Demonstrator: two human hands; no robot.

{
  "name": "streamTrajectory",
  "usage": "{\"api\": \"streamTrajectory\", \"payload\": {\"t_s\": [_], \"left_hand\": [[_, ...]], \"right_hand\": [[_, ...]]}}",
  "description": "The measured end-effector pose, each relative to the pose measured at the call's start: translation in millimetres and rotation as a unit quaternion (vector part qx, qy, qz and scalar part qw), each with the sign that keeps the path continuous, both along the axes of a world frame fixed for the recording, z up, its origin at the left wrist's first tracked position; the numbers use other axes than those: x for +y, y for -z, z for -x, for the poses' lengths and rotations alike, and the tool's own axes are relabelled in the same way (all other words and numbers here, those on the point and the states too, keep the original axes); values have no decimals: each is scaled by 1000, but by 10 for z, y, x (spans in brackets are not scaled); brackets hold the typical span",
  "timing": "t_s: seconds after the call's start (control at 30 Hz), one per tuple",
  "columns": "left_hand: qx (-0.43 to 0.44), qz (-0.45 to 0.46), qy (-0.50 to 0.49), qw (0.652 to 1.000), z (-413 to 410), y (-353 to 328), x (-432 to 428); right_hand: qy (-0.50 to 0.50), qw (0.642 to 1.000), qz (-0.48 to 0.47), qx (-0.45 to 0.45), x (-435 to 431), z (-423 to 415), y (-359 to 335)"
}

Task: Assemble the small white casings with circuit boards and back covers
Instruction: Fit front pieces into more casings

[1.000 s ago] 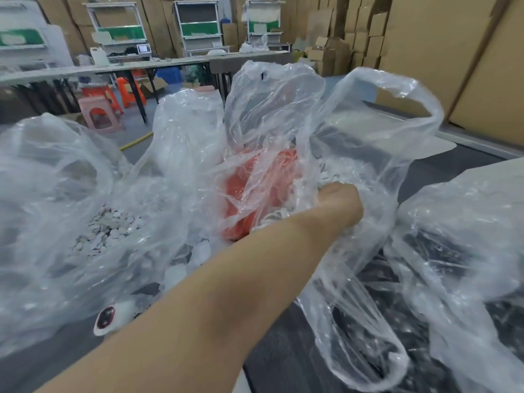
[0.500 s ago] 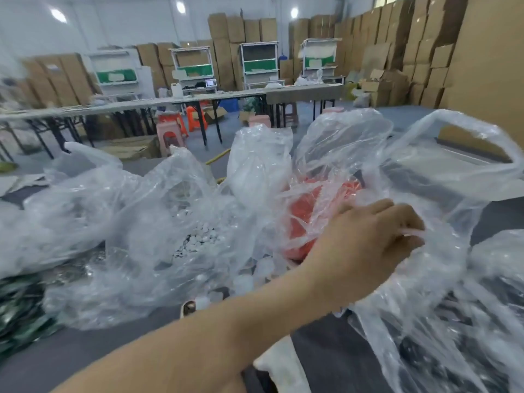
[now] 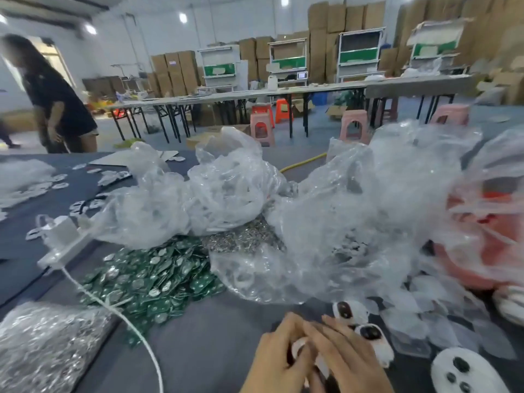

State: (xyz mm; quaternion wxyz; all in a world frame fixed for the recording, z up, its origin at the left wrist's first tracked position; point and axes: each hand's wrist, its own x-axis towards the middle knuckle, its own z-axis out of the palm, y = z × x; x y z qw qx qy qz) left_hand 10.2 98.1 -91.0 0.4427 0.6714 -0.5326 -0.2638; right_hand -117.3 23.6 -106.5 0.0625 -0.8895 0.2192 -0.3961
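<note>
My left hand (image 3: pixel 276 358) and my right hand (image 3: pixel 344 353) meet at the bottom centre, fingers curled round a small white casing (image 3: pixel 300 344) held between them. More white casings with dark button holes lie just right of my hands: one (image 3: pixel 349 311), another (image 3: pixel 371 334), and a larger one (image 3: pixel 460 371) at the bottom right. A heap of green circuit boards (image 3: pixel 153 276) spills onto the dark table to the left. Translucent back covers (image 3: pixel 436 316) lie scattered on the right.
Crumpled clear plastic bags (image 3: pixel 235 188) fill the middle of the table, one holding an orange bag (image 3: pixel 487 251). A white power strip (image 3: pixel 61 239) with its cord lies at left. A bag of shiny metal parts (image 3: pixel 42 344) sits bottom left. A person (image 3: pixel 54 100) stands far left.
My arm has pulled back out of the plastic bag on the right. Both hands have come together near the table's front edge round a white casing. The view has swung left.
</note>
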Motion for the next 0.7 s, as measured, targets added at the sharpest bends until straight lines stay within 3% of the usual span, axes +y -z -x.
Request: {"api": "streamTrajectory", "payload": {"t_s": [0.07,0.2,0.4,0.5,0.6,0.7], "left_hand": [[9,46,-96,994,-49,47,59],[37,46,-122,991,-149,28,102],[85,67,-227,968,-134,176,62],[70,90,-210,971,-121,195,55],[29,96,-173,980,-101,206,56],[42,110,-161,980,-106,203,74]], "right_hand": [[-43,998,-40,-8,-6,-134,42],[-52,997,-50,6,36,-344,157],[30,994,-88,65,8,-322,158],[41,990,-111,80,-8,-336,140],[15,990,-141,4,-2,-320,99],[-10,994,-106,-14,13,-297,92]]}}
